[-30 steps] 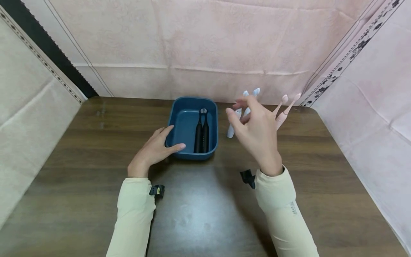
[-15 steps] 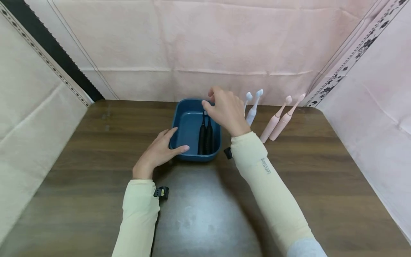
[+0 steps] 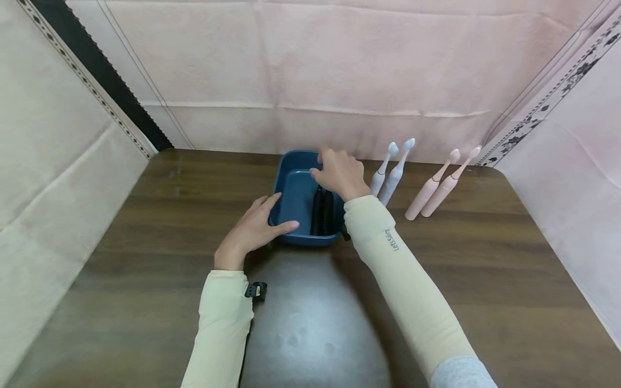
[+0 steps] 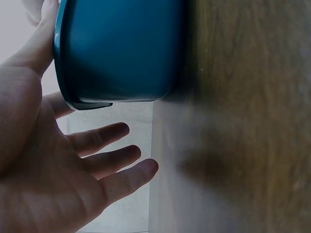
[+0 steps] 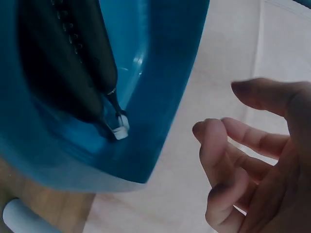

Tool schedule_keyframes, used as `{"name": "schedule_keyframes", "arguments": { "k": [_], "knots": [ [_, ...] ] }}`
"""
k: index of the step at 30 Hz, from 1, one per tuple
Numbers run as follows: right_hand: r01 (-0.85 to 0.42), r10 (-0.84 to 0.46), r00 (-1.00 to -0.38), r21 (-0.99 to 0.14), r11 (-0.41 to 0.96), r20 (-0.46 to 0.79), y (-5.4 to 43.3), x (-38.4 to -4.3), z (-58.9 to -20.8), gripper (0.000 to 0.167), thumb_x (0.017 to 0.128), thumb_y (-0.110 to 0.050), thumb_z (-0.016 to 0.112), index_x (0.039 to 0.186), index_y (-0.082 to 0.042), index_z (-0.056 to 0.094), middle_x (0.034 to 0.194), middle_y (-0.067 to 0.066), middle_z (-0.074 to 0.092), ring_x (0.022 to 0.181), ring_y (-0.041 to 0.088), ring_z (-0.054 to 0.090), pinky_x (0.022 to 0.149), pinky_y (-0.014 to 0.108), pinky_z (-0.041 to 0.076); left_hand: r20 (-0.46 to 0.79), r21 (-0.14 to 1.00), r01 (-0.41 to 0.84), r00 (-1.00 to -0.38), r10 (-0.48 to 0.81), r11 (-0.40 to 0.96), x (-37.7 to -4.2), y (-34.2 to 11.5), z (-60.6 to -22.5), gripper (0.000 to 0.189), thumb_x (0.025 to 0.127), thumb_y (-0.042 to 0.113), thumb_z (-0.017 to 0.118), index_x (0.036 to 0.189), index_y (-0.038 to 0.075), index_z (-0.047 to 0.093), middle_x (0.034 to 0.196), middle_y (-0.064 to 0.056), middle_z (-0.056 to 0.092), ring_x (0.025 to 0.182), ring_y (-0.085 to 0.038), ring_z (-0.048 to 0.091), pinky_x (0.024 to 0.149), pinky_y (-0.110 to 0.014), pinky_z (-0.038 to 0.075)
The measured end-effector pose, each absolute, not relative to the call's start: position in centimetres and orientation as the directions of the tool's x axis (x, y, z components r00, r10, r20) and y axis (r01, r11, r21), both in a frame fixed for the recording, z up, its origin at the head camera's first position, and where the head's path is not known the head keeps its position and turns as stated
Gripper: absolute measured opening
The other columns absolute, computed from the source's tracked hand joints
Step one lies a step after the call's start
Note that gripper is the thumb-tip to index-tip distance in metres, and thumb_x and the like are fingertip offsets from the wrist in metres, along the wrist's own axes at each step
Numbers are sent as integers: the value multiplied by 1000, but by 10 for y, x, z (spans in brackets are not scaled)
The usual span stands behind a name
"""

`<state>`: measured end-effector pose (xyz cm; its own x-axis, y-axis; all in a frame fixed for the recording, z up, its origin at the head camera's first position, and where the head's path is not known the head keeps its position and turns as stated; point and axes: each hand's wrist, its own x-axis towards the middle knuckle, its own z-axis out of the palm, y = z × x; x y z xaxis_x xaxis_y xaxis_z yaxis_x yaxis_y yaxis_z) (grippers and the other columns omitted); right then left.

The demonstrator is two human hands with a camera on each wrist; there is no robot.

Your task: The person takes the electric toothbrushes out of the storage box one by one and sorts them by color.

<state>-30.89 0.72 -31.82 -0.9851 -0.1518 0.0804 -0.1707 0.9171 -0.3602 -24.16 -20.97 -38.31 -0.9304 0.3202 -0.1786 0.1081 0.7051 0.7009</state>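
Observation:
Two black electric toothbrushes (image 3: 317,213) lie side by side in a blue plastic bin (image 3: 297,207), along its right side, heads to the far end. My left hand (image 3: 252,234) is at the bin's near left corner, thumb over the rim and index finger along the side. In the left wrist view its other fingers (image 4: 109,162) spread out below the bin (image 4: 121,48). Over the bin's far right part is my right hand (image 3: 341,175), hiding the brush heads in the head view. The right wrist view shows its loosely bent fingers (image 5: 214,150) holding nothing, outside the rim.
Two light-blue electric toothbrushes (image 3: 392,180) stand right of the bin, partly behind my right wrist. Farther right are two pink ones (image 3: 441,193). A pale cloth (image 3: 291,70) hangs behind the wooden table (image 3: 218,178), with more cloth at both sides.
My right hand has moved left from in front of the light-blue toothbrushes to over the bin's far right part. My left hand stays at the bin. The head view has shifted slightly.

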Motion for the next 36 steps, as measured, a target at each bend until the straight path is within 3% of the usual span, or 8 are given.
{"name": "schedule_keyframes", "arguments": {
  "k": [7,22,32,36],
  "knots": [
    [-185,-167,-983,-362,914,82,3,-316,-320,41,100,-34,65,129,-5,64,106,12,69,77,27,63,68,42,54,-185,699,100,-931,314,708,-241,-212,-384,95,92,60,66,163,17,21,167,-19,14,146,-44,26,110,-69,31],
    [-155,-165,-986,-363,919,5,-4,-333,-329,41,101,-35,63,130,-5,64,114,13,68,85,28,62,74,44,55,-182,704,87,-937,297,704,-239,-209,-384,92,92,59,67,163,19,23,166,-18,18,145,-43,30,109,-68,32],
    [-88,-120,-991,-375,923,-63,-6,-339,-337,36,100,-34,65,121,-4,64,94,10,66,78,27,63,68,41,51,-185,721,71,-939,289,690,-239,-210,-384,92,92,59,67,163,22,23,167,-15,16,146,-41,27,110,-68,32],
    [-69,-112,-989,-366,928,-97,-7,-340,-343,28,101,-31,62,103,-4,67,81,10,66,70,25,64,65,40,50,-181,722,70,-941,285,688,-238,-210,-384,93,91,61,67,163,23,24,167,-14,16,147,-40,27,110,-67,32]
  ]
}}
